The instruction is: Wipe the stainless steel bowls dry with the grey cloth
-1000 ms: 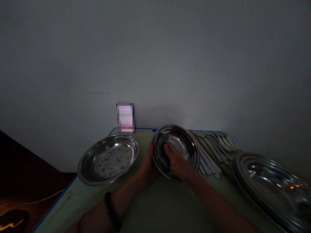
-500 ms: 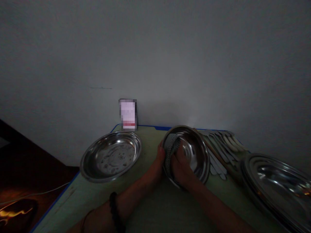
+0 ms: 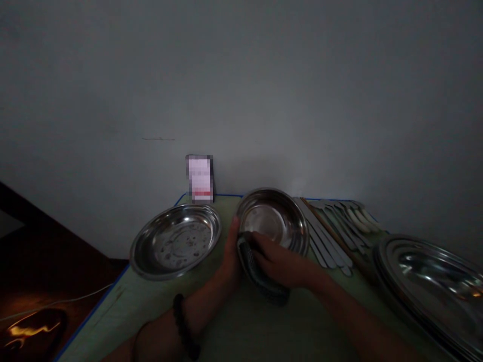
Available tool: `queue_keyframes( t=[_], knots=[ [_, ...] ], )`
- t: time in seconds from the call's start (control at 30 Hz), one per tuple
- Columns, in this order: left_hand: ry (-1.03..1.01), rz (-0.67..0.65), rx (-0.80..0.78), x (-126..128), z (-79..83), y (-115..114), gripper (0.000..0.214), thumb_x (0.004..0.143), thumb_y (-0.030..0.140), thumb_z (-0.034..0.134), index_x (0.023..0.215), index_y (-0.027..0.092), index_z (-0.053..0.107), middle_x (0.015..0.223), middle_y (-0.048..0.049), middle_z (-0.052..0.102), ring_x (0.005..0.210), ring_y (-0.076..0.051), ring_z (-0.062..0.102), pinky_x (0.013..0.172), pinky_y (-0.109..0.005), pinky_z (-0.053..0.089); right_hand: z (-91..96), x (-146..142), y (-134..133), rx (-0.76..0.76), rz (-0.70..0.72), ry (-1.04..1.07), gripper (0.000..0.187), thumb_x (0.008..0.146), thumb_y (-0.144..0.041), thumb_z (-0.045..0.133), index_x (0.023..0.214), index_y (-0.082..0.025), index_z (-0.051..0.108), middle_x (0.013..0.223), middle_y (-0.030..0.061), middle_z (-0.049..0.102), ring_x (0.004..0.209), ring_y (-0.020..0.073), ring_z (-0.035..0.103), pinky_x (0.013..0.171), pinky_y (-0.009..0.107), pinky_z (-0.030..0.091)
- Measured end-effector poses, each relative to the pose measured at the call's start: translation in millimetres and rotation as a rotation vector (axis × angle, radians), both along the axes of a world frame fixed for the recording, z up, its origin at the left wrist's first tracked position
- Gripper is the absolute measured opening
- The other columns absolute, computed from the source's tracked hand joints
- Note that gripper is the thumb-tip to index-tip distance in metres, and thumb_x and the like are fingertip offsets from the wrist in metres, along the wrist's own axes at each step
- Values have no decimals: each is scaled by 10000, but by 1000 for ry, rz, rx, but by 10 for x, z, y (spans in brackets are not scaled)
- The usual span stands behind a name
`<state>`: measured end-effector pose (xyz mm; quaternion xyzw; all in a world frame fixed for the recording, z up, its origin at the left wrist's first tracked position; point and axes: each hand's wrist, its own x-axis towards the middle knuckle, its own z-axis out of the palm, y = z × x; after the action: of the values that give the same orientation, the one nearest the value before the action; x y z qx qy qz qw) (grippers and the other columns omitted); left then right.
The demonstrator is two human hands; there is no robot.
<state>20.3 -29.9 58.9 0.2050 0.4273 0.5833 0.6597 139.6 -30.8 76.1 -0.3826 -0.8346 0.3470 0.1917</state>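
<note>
Steel bowl [image 3: 277, 218]: your left hand [image 3: 229, 254] clasps its rim at 9 o'clock; your right hand [image 3: 283, 262] closes on a dark scrub pad [image 3: 271, 290] at 6 o'clock. Spoons [image 3: 339, 226] at 3 o'clock.

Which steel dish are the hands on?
The middle bowl, tipped up: the left hand steadies its rim, the right hand presses a dark scrubber on it. The speckled dish left and big platters right lie untouched.

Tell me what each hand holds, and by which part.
The left hand holds the steel bowl by its left rim. The right hand presses a dark scrubbing pad on the bowl's near rim, its grip over the pad's top.
</note>
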Motion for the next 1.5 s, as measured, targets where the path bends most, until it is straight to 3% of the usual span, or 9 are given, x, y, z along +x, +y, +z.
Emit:
queue_keyframes(
  t=[0.13,0.27,0.37,0.57,0.7,0.8,1.1,1.33,1.5],
  knots=[
    [17,97,67,29,-44,25,305,808,412,574,948,169,693,891,-61,769,1185,-297,596,1068,-408,416,26,137,-8,82,-16,-256,275,910,-187,397,1107,-127,578,1162,173,647,1060,252,609,940,415,450],
    [-17,28,137,74,-91,82,365,833,430,537,1068,182,666,1095,-68,741,1201,-291,587,1057,-420,426,-16,205,2,282,-291,-612,350,871,-92,380,1145,-88,599,1161,226,651,1089,345,591,927,535,398],
    [3,14,191,78,-108,106,367,865,428,509,1088,180,662,1201,-68,700,1236,-266,561,1078,-396,403,-52,185,43,382,-481,-725,379,870,-47,342,1135,-96,608,1129,214,660,1081,329,589,891,474,411],
    [44,-53,209,43,-156,59,357,884,439,525,1096,206,693,1162,-65,719,1294,-273,506,1140,-457,312,-150,196,221,521,-693,-625,366,887,-34,280,1090,-102,577,1080,196,623,976,291,614,817,412,451],
    [-14,-185,142,33,-206,42,399,860,528,542,1024,215,728,1085,-72,747,1296,-274,504,1151,-441,296,-196,173,301,458,-746,-259,260,939,-163,320,1063,-119,544,1105,184,581,988,275,604,824,397,479],
    [-96,-275,79,35,-173,57,435,883,540,490,1019,206,733,1083,-70,749,1292,-263,510,1139,-415,319,-240,15,250,427,-724,0,283,925,-262,397,1145,-118,500,1177,195,534,1130,304,535,927,462,458],
    [-144,-321,94,8,-99,73,535,930,546,381,1175,172,675,1212,-66,698,1338,-231,455,1169,-363,237,-420,-287,179,378,-689,191,591,850,-224,436,1396,-46,294,1480,252,266,1425,323,204,1145,569,214],
    [-173,-227,64,1,-82,98,542,933,554,374,1142,166,689,1181,-67,712,1303,-236,496,1162,-362,239,-291,-92,170,45,-157,175,674,898,-225,398,1500,-40,160,1602,175,68,1480,208,9,1202,454,66],
    [-163,-169,68,5,-83,97,511,913,559,426,1041,158,717,1089,-76,744,1231,-225,564,1118,-323,325,-212,-15,168,-43,39,201,609,948,-297,389,1506,-111,226,1609,103,94,1473,189,24,1204,428,60]
  ],
)
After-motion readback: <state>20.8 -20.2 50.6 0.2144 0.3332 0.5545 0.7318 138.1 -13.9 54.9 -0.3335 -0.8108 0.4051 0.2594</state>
